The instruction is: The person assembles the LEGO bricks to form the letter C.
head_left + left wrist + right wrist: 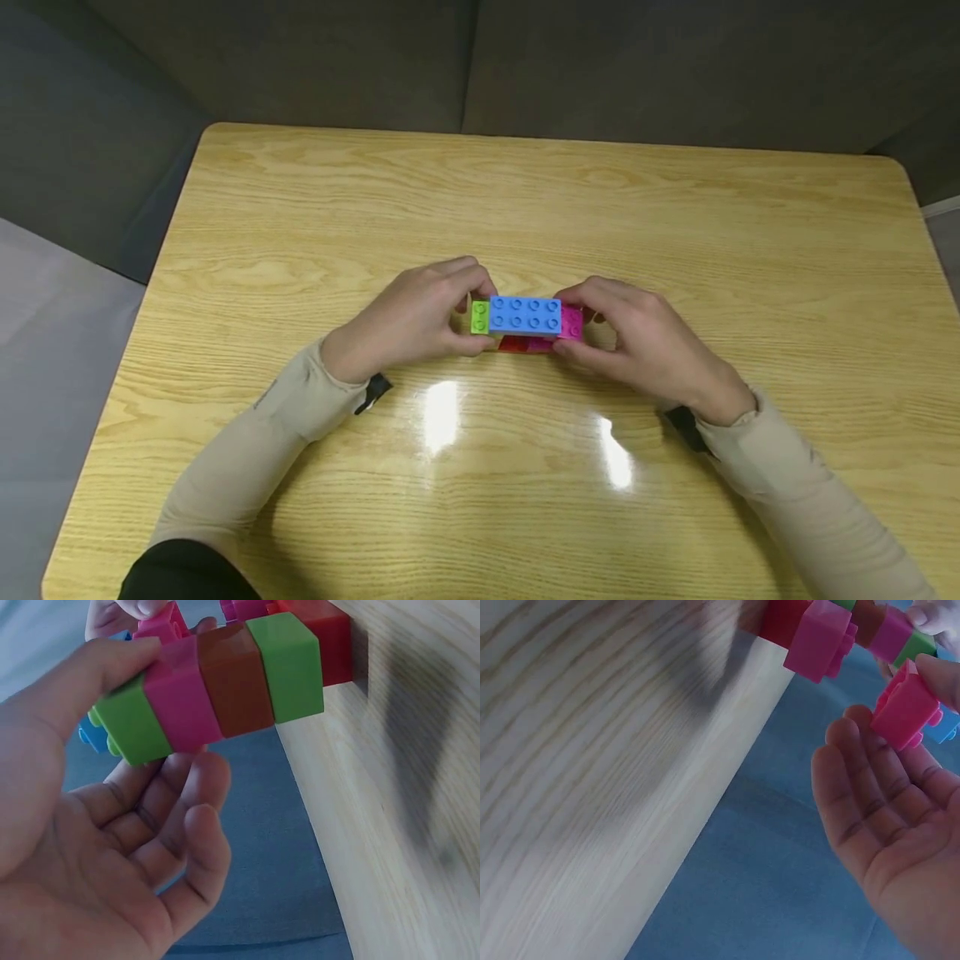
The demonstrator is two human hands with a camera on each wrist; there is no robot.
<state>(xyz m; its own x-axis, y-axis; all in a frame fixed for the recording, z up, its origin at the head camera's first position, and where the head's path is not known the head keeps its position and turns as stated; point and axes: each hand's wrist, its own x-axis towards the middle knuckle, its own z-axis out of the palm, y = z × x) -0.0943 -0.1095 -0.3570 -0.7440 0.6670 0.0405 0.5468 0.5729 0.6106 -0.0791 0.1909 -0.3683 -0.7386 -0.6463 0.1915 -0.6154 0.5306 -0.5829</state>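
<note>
A build of toy building bricks stands upright on the table. Its left column has a green brick (133, 720) uppermost, then a pink brick (184, 694), a brown brick (236, 675) and a lower green brick (289, 667), above a red brick (322, 645) at the tabletop. Across the top lies a long blue brick (525, 315). My left hand (420, 312) pinches the column's upper end between thumb and fingers. With thumb and fingers, my right hand (641, 333) pinches a pink brick (904, 709) at the blue brick's right end. Open space separates it from a lower pink brick (817, 641).
The wooden table (525, 517) has a glossy top with light reflections in front of the hands. Dark grey panels (465, 67) rise behind its far edge and at the left. A dark strap (372, 392) shows at my left wrist.
</note>
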